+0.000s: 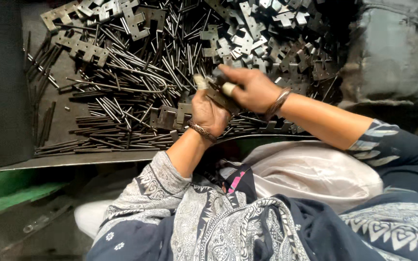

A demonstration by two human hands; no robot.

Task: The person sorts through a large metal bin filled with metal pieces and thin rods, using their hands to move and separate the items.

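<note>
While both hands meet above the tabletop [6, 96], the head view shows the left hand [209, 113] and right hand [252, 87] together gripping a dark metal hinge plate [221, 99]. Fingers of both hands are clenched on it; tape wraps a right fingertip [228, 89] and a left one. The plate sits just above a heap of thin metal pins [122, 111]. Notched hinge plates [276, 43] lie piled beyond. Bangles circle both wrists. A pale cloth [310, 169] covers the lap.
</note>
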